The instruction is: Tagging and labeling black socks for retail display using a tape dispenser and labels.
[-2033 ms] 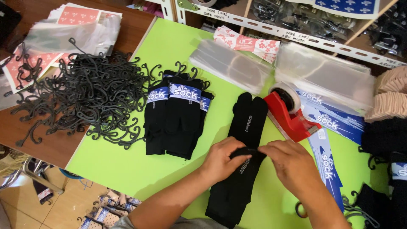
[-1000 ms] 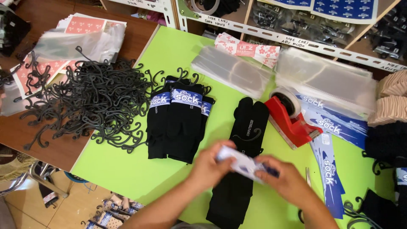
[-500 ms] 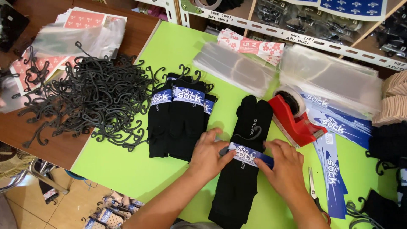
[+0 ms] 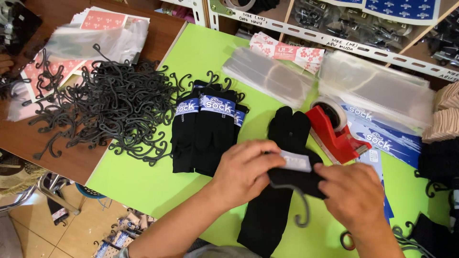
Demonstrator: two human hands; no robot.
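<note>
Hands meet mid-table: left hand (image 4: 246, 169) and right hand (image 4: 356, 196) both pinch the black sock pair (image 4: 282, 177) between them, gripping its paper band (image 4: 295, 161) above the green table (image 4: 143, 181).

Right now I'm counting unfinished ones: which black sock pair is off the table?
The black pair between both hands, lifted, hook dangling; the banded pairs lie flat.
</note>
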